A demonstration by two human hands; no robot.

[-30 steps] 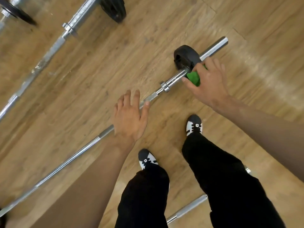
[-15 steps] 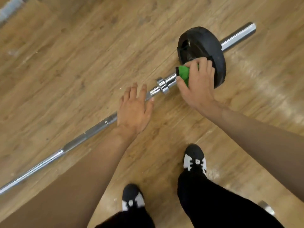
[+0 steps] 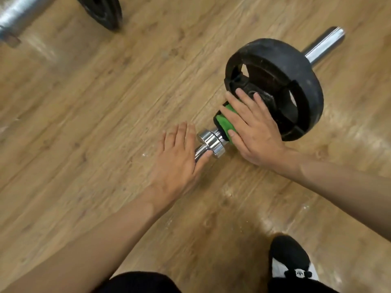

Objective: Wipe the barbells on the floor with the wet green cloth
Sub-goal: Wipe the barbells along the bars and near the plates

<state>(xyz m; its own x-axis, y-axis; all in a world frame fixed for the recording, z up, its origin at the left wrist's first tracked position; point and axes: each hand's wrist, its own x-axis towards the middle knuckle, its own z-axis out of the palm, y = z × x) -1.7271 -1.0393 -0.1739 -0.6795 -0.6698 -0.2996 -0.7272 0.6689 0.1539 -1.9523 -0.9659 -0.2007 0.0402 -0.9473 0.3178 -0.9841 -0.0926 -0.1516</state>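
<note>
Now bent much closer over the barbell (image 3: 211, 142) on the floor (image 3: 95, 106) than a moment back. Still clamps the green cloth (image 3: 224, 123) round the bar between collar and plate (image 3: 306, 92) with the right hand (image 3: 254, 134), thumb tucked under, fingertips now reaching the plate's hub. Steadies the bar with the left hand (image 3: 176, 159), fingers straight and together. Probably wiping this end, far from finished.
</note>
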